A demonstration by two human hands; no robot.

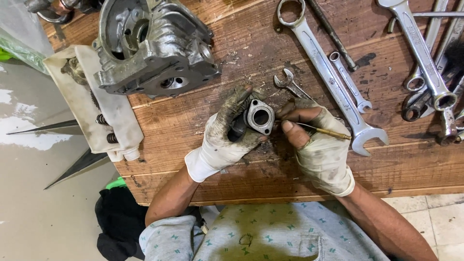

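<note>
Head view: we hold the small flanged metal part [259, 116] in the left hand [227, 135], fingers wrapped tight round its dark body, bore facing up, just above the wooden bench [203, 111]. Right hand [316, 145] pinches a thin brass-tipped rod [319, 128], its tip at the flange edge. To do this well, we judge: keep the part braced, guide the rod lightly, don't scratch the bore. Both wrists low near the bench, forearms angled in, hands close together. Engine casing [154, 46] and spanners [333, 82] lie apart.

clear plastic bag [21, 36] at top left, crumpled
</note>
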